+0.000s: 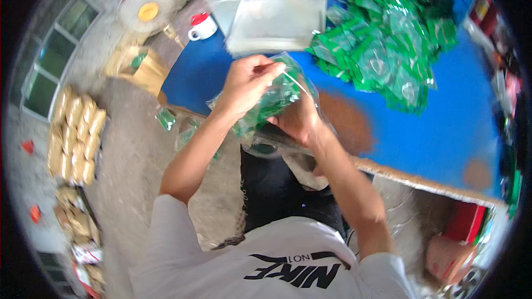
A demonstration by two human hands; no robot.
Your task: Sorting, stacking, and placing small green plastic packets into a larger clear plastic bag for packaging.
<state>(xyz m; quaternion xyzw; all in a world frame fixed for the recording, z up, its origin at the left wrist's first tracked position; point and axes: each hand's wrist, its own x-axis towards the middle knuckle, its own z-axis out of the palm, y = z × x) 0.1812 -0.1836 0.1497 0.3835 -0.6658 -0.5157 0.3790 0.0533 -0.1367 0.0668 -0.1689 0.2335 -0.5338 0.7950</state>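
In front of me, over the near edge of the blue table, I have a clear plastic bag (256,133) with green packets (280,95) in it. My left hand (246,84) is closed, pinching the bag's upper edge between thumb and fingers. Lower and to the right, my right hand (299,117) is closed around the green packets, with bag film over part of it. Whether that hand is inside the bag or behind it, I cannot tell. A large pile of green and clear packets (388,50) lies farther right on the table.
The blue table (438,138) has worn brown patches and a rough front edge. A clear-walled tray (277,19) stands at the back, beside a white mug (203,26) with a red top. A cardboard box (145,72) and stacked tan bags (77,133) are at the left.
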